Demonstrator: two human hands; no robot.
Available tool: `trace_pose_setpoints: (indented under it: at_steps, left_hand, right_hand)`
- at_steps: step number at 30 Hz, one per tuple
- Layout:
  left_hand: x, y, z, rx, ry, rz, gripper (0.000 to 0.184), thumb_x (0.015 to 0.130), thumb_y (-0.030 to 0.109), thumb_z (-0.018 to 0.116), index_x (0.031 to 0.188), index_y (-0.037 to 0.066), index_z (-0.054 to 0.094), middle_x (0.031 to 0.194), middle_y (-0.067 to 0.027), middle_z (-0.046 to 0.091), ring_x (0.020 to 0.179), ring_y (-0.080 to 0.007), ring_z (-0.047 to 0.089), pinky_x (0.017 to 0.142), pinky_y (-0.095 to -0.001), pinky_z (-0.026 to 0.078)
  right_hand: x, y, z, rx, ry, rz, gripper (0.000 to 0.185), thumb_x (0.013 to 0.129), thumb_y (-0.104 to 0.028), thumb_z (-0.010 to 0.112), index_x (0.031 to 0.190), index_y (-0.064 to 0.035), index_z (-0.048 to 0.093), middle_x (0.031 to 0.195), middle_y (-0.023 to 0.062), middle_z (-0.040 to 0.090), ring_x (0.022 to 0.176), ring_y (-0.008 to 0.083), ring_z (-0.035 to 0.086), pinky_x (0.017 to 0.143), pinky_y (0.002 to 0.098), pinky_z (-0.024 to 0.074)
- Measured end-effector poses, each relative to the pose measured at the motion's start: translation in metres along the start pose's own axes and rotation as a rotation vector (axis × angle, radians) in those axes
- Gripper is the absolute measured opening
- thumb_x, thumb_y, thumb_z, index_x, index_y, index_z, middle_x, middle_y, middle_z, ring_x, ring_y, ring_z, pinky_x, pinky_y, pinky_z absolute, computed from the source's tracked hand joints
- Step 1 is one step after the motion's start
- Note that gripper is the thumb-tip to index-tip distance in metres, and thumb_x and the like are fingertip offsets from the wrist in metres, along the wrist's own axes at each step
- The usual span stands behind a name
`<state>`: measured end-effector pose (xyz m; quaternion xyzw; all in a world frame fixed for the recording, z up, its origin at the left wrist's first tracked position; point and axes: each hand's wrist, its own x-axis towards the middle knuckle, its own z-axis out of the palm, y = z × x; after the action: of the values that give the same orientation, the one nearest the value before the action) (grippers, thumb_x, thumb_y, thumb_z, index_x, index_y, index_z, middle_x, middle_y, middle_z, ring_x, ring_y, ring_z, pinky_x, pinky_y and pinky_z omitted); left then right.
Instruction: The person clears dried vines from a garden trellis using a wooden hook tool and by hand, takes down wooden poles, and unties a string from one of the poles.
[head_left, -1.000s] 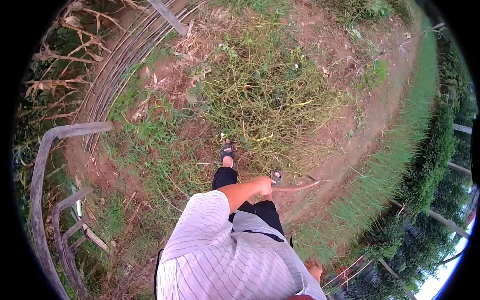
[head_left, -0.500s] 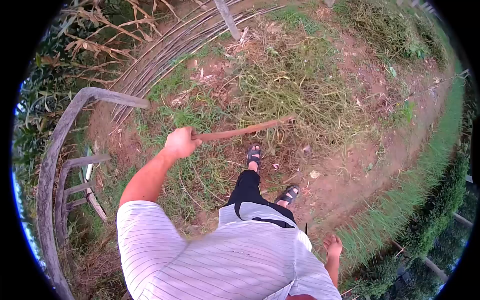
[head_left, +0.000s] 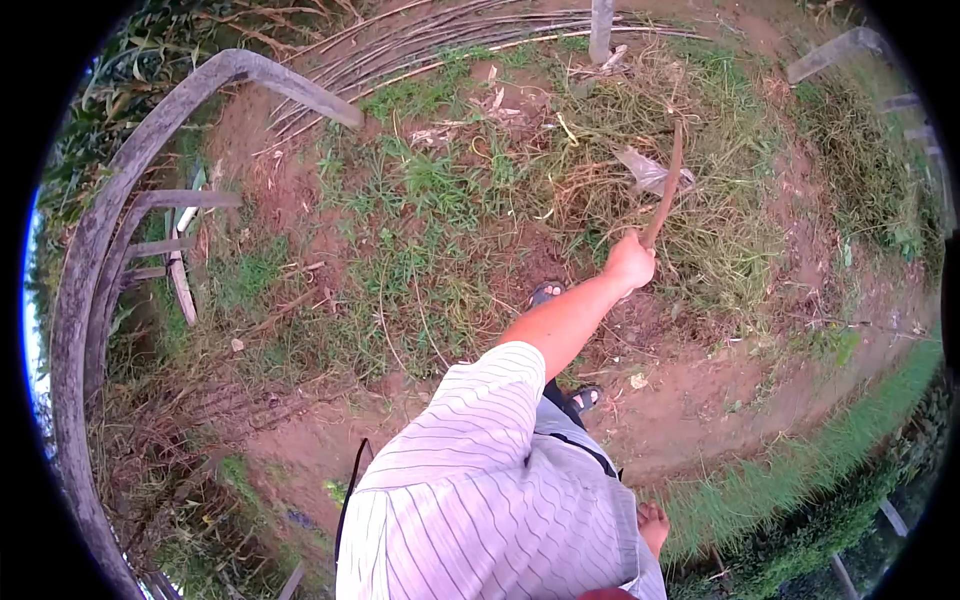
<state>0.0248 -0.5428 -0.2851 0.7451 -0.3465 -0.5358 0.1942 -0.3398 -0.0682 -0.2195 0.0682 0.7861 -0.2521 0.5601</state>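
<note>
My left hand (head_left: 630, 262) is closed round the lower end of a curved brown wooden stick (head_left: 667, 190). The stick points forward over a heap of dry, tangled vines (head_left: 730, 235). Beside its middle, a greyish, plastic-like scrap (head_left: 645, 172) shows among the stems; whether the stick touches it I cannot tell. By my hip, partly hidden by the shirt, my right hand (head_left: 652, 525) hangs low with its fingers loosely bent and nothing visible in it. My sandalled feet stand on the soil behind the heap, the left one partly covered by my forearm.
Grey bent posts (head_left: 75, 330) stand at the left, with a pale plank (head_left: 182, 285) beside them. Long thin poles (head_left: 430, 50) lie at the top, near an upright post (head_left: 601, 30). Weeds cover the ground ahead; a grass strip (head_left: 760, 500) curves along the lower right.
My left hand swung the stick out to the left, then back right and forward over the vines. The view has turned, and the greyish scrap now shows. My right hand stays by my hip.
</note>
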Motion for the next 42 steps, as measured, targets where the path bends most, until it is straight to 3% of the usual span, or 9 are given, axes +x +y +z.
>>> trace_pose_setpoints:
  at_steps: [10, 13, 24, 32, 34, 36, 38, 40, 42]
  left_hand:
    - [-0.073, -0.005, -0.070, -0.071, -0.128, 0.266, 0.032, 0.085, 0.025, 0.075, 0.099, 0.001, 0.059, 0.067, -0.0066, 0.058, 0.053, -0.0161, 0.056, 0.048, -0.0351, 0.043]
    - [-0.137, -0.015, -0.077, -0.574, -0.518, 0.154, 0.031, 0.087, 0.021, 0.073, 0.106, 0.004, 0.054, 0.058, -0.0016, 0.052, 0.037, -0.0095, 0.044, 0.036, -0.0270, 0.035]
    - [-0.365, -0.072, 0.050, -1.144, -0.924, 0.288, 0.015, 0.083, 0.010, 0.068, 0.094, 0.003, 0.061, 0.058, -0.0037, 0.051, 0.039, -0.0153, 0.051, 0.036, -0.0309, 0.045]
    - [-0.401, -0.065, 0.111, -0.919, -0.524, 0.390, 0.008, 0.079, 0.007, 0.057, 0.086, 0.002, 0.058, 0.054, -0.0070, 0.052, 0.036, -0.0198, 0.053, 0.036, -0.0324, 0.045]
    - [-0.403, -0.080, 0.134, -0.764, -0.357, 0.306, 0.017, 0.081, 0.015, 0.061, 0.093, 0.002, 0.062, 0.062, -0.0104, 0.059, 0.047, -0.0246, 0.061, 0.046, -0.0343, 0.050]
    - [-0.396, -0.104, 0.149, -0.373, 0.279, 0.596, 0.029, 0.082, 0.020, 0.064, 0.104, 0.001, 0.064, 0.074, -0.0114, 0.064, 0.066, -0.0278, 0.067, 0.060, -0.0366, 0.054]
    - [-0.400, -0.132, 0.126, -0.294, 0.146, 0.451, 0.042, 0.081, 0.025, 0.068, 0.114, 0.000, 0.063, 0.085, -0.0100, 0.067, 0.079, -0.0281, 0.067, 0.072, -0.0367, 0.054]
    - [-0.389, -0.190, 0.118, -0.108, 0.425, 0.503, 0.045, 0.080, 0.024, 0.070, 0.117, 0.000, 0.063, 0.086, -0.0093, 0.067, 0.074, -0.0241, 0.066, 0.070, -0.0362, 0.054]
    - [-0.395, -0.265, 0.079, -0.394, 0.151, 0.171, 0.045, 0.081, 0.023, 0.070, 0.120, 0.001, 0.062, 0.085, -0.0096, 0.067, 0.071, -0.0216, 0.064, 0.067, -0.0343, 0.053]
  right_hand:
    - [0.011, -0.077, 0.039, -0.269, -0.115, -0.163, 0.018, 0.097, -0.017, 0.057, 0.105, -0.0021, 0.060, 0.082, 0.0041, 0.063, 0.064, 0.0133, 0.059, 0.053, 0.0248, 0.0448]
    - [0.029, -0.100, 0.028, -0.434, -0.218, -0.253, 0.019, 0.096, -0.017, 0.056, 0.104, -0.0010, 0.062, 0.085, 0.0056, 0.065, 0.067, 0.0145, 0.062, 0.055, 0.0250, 0.0465]
    - [-0.006, -0.236, 0.051, -0.765, -0.735, -0.794, 0.029, 0.098, -0.021, 0.058, 0.118, 0.0001, 0.062, 0.104, 0.0076, 0.068, 0.092, 0.0150, 0.065, 0.081, 0.0287, 0.0521]
    - [-0.116, -0.196, 0.105, -0.354, -1.232, -0.630, 0.040, 0.099, -0.028, 0.058, 0.126, 0.0015, 0.056, 0.113, 0.0123, 0.064, 0.100, 0.0187, 0.063, 0.091, 0.0317, 0.0488]
    - [-0.124, -0.184, 0.114, -0.800, -1.111, -0.906, 0.039, 0.099, -0.028, 0.058, 0.125, 0.0013, 0.056, 0.110, 0.0095, 0.064, 0.100, 0.0179, 0.061, 0.092, 0.0318, 0.0468]
    - [-0.094, -0.169, 0.125, -0.886, -1.007, -0.807, 0.029, 0.099, -0.021, 0.059, 0.120, -0.0019, 0.058, 0.111, 0.0055, 0.062, 0.099, 0.0122, 0.058, 0.090, 0.0293, 0.0468]
    - [-0.067, -0.154, 0.134, -0.779, -1.018, -0.745, 0.024, 0.099, -0.021, 0.058, 0.115, -0.0028, 0.059, 0.106, 0.0034, 0.063, 0.094, 0.0111, 0.058, 0.084, 0.0278, 0.0479]
    - [-0.048, -0.145, 0.138, -0.579, -0.718, -0.698, 0.019, 0.101, -0.022, 0.055, 0.105, -0.0047, 0.059, 0.089, 0.0006, 0.060, 0.079, 0.0127, 0.058, 0.070, 0.0268, 0.0461]
    - [0.038, -0.158, 0.112, -0.897, -0.292, -1.110, 0.026, 0.101, -0.027, 0.052, 0.104, -0.0025, 0.059, 0.080, 0.0027, 0.058, 0.071, 0.0143, 0.058, 0.063, 0.0312, 0.0447]
